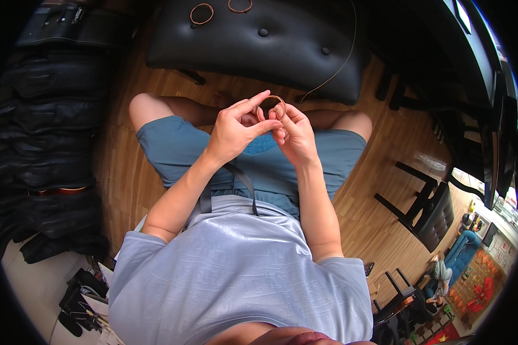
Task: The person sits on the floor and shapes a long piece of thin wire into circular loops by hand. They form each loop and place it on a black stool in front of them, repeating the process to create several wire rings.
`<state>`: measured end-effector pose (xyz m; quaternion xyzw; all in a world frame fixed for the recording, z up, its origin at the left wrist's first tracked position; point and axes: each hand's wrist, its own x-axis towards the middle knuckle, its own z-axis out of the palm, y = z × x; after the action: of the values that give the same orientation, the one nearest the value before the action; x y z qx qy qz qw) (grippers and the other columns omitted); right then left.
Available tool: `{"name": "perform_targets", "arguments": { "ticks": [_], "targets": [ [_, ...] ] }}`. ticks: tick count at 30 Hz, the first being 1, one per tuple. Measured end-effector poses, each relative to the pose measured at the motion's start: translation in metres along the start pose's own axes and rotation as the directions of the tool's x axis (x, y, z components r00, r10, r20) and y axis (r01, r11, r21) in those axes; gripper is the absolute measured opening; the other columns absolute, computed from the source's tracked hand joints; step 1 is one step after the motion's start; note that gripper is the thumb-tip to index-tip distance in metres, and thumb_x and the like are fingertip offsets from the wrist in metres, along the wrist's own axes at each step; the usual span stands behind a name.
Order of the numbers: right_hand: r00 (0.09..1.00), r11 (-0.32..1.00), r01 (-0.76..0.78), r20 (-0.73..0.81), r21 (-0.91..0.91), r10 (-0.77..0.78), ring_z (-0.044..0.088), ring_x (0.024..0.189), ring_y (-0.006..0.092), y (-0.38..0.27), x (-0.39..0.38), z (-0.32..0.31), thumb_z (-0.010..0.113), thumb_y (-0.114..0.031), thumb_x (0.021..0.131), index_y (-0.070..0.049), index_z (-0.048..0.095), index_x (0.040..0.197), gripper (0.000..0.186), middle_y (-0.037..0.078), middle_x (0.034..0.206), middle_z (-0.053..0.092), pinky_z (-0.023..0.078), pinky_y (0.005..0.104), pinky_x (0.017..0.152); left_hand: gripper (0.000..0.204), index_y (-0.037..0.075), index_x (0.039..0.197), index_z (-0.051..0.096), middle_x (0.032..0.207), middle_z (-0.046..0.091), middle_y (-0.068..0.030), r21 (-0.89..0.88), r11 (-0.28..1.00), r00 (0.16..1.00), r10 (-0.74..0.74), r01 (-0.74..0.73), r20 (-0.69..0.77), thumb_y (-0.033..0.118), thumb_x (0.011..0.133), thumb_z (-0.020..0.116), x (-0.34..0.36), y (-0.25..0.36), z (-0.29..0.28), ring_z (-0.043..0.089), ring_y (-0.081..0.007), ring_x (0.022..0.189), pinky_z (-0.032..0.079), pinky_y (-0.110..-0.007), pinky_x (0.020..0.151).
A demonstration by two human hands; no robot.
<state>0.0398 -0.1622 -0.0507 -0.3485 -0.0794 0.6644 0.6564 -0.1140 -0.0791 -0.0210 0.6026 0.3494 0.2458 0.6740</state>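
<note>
Left hand (236, 129) and right hand (290, 132) fingers pinch, seemingly, 1 copper-coloured ring (272, 103).

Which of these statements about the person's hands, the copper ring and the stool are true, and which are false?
1. Both hands hold one small copper wire ring. True; the left hand and the right hand pinch it together.
2. Two more copper rings lie on the black padded stool. True.
3. The stool is covered with white cloth. False; it is black and tufted with buttons.
4. The person stands on a grey carpet. False; the person sits above a wooden floor.
5. A thin wire trails across the stool. True.
</note>
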Motion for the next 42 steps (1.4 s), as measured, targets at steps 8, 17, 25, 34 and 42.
{"name": "perform_targets", "arguments": {
  "ticks": [8,17,25,34,42],
  "targets": [
    [0.97,0.939,-0.112,0.24,0.326,0.033,0.053,0.075,0.0052,0.002,0.0,0.0,0.059,-0.022,0.102,0.0,0.061,0.113,0.025,0.003,0.098,0.061,0.044,0.0195,0.054,0.06,0.0,0.14,0.056,0.091,0.06,0.0,0.132,0.989,0.995,0.082,-0.074,-0.062,0.006,0.085,0.08,0.001,0.015,0.002,0.058,-0.0025,0.076,0.05,-0.018,0.069],
    [0.986,0.943,-0.077,0.166,0.323,0.024,0.058,0.076,0.0078,0.016,0.002,-0.008,0.069,-0.026,0.096,-0.013,0.065,0.109,0.019,-0.002,0.097,0.059,0.049,0.0207,0.056,0.062,-0.001,0.142,0.053,0.086,0.057,0.0013,-0.207,0.973,0.985,-0.07,0.102,0.157,0.004,0.086,0.078,0.004,0.014,-0.004,0.058,-0.0051,0.072,0.049,-0.021,0.066],
    [0.989,0.968,0.031,0.134,0.249,-0.066,0.058,0.062,0.0099,0.019,0.001,0.004,0.073,-0.025,0.093,-0.01,0.066,0.097,0.017,0.001,0.082,0.063,0.048,0.0214,0.054,0.056,-0.002,0.143,0.052,0.09,0.064,-0.0012,-0.224,0.939,0.932,-0.186,0.262,0.312,0.015,0.093,0.073,0.005,0.024,-0.007,0.059,-0.0075,0.071,0.051,-0.024,0.067],
    [0.895,0.903,0.395,-0.152,-0.169,-0.42,0.063,0.068,0.0088,0.008,-0.003,0.023,0.084,-0.01,0.083,-0.006,0.055,0.1,0.033,0.003,0.081,0.067,0.045,0.0204,0.054,0.053,0.0,0.142,0.054,0.086,0.062,-0.0004,-0.436,0.801,0.87,-0.2,0.41,0.451,0.023,0.096,0.069,0.005,0.025,-0.01,0.058,-0.0075,0.07,0.051,-0.025,0.068],
    [0.815,0.609,0.476,0.058,-0.635,-0.576,0.047,0.079,0.0076,-0.002,-0.004,0.026,0.088,0.001,0.07,-0.005,0.066,0.124,0.059,-0.001,0.097,0.051,0.042,0.0203,0.068,0.036,0.001,0.126,0.066,0.086,0.064,-0.0008,-0.293,0.839,0.78,-0.223,0.459,0.585,0.022,0.098,0.068,0.005,0.021,-0.011,0.058,-0.0067,0.069,0.051,-0.024,0.068]
  ]
}}
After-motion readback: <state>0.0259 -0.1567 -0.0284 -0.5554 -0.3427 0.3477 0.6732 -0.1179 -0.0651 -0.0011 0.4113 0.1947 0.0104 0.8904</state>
